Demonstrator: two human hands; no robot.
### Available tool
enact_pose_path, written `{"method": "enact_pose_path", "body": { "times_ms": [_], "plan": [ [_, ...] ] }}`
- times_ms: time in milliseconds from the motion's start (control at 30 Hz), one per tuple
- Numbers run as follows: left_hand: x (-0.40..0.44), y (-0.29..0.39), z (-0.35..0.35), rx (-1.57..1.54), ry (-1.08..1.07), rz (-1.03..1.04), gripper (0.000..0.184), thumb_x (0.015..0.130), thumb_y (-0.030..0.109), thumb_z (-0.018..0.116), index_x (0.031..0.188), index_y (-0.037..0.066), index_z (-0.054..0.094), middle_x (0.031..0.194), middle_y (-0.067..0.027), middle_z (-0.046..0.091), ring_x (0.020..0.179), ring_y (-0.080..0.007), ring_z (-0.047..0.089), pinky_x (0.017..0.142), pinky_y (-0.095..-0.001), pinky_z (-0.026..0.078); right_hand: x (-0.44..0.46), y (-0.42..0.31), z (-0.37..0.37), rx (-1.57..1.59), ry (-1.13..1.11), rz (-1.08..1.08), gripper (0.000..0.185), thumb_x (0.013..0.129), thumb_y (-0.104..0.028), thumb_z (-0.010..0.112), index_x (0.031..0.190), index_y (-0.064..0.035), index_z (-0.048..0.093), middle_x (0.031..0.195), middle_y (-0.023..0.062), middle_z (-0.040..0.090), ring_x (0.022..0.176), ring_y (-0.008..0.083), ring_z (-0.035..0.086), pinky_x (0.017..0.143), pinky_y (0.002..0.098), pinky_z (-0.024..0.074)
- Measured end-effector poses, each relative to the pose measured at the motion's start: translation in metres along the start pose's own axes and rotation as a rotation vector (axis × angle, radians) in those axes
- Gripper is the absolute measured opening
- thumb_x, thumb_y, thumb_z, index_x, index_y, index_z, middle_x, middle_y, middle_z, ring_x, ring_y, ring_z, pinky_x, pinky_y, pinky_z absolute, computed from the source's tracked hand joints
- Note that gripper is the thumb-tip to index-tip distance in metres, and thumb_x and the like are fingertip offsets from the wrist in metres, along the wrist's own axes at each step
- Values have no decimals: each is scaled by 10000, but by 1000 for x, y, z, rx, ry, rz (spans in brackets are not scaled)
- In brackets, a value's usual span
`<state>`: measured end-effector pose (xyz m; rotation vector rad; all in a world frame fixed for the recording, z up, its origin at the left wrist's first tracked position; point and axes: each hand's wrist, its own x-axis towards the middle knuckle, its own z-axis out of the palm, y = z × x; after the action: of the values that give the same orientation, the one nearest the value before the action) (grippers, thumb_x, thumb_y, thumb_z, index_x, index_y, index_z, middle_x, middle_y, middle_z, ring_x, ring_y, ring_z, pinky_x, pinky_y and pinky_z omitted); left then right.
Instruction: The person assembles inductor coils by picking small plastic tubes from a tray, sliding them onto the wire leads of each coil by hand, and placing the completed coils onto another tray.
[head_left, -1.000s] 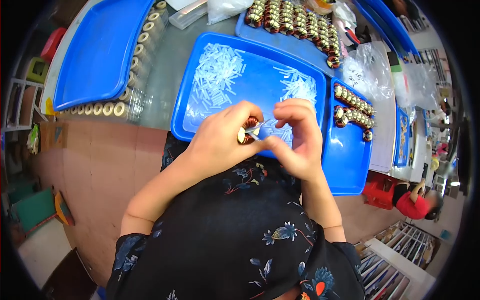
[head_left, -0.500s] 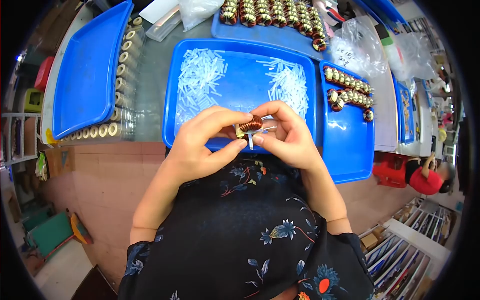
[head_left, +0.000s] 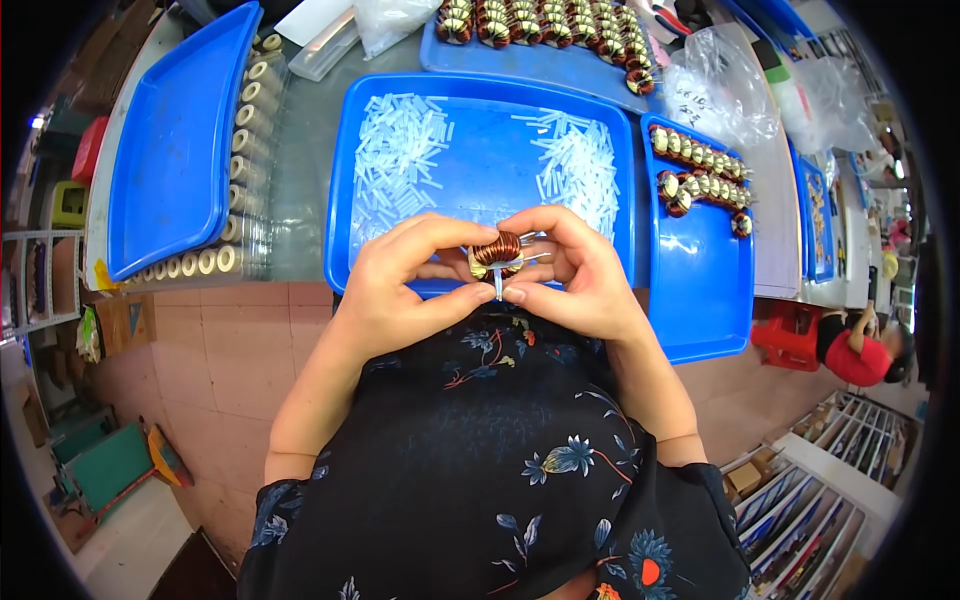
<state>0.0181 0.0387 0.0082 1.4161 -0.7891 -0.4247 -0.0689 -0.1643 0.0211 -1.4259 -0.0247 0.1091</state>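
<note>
Between both hands, over the near edge of a blue tray (head_left: 480,88), is a ring-shaped coil (head_left: 497,252) wound with copper wire, with wire leads and a pale sleeve pointing toward my body. My left hand (head_left: 405,290) grips the coil from the left, index finger on top and thumb below. From the right, my right hand (head_left: 575,275) holds it too, its thumb by the sleeved lead. Short clear tubes lie in two heaps in the tray, a left heap (head_left: 400,150) and a right heap (head_left: 580,165).
Finished-looking coils stand in rows on a back tray (head_left: 520,70) and in a right tray (head_left: 700,310). An empty-looking blue tray (head_left: 175,150) rests at left beside pale rings (head_left: 240,140). Plastic bags (head_left: 715,90) lie back right. A person in red (head_left: 860,355) is far right.
Both hands have come together around the coil, which has turned so its sleeved lead points toward me. The view has shifted, with the trays appearing further left than at first.
</note>
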Motion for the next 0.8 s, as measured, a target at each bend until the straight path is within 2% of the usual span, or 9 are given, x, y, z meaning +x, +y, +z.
{"method": "enact_pose_path", "body": {
  "times_ms": [133,333,433,800],
  "plan": [
    [0,-2,0,28,10,24,434,755,-17,783,1167,3,651,1070,-109,663,868,-165,694,770,-301,608,-1,1,0,-85,-4,-30,551,796,51,735,1287,43,486,1219,135,578,1118,207,627,904,332,565],
    [-3,-9,2,61,50,85,455,729,-31,781,1164,4,652,1031,-112,674,849,-171,705,758,-300,611,-2,3,3,-238,16,-116,551,780,32,738,1278,62,502,1195,148,605,1062,201,657,885,319,572],
    [-4,-10,5,30,73,82,456,723,-41,771,1161,5,652,1015,-116,672,843,-167,705,756,-295,610,-3,7,7,-257,76,-179,529,767,-1,761,1251,30,550,1145,134,644,1010,210,698,865,320,583],
    [-4,-11,13,92,143,152,426,719,-61,748,1130,3,660,960,-106,677,781,-147,700,704,-276,600,-4,9,13,-304,151,-191,470,784,-6,726,1222,36,562,1094,126,665,948,185,709,820,303,590]
  ]
}}
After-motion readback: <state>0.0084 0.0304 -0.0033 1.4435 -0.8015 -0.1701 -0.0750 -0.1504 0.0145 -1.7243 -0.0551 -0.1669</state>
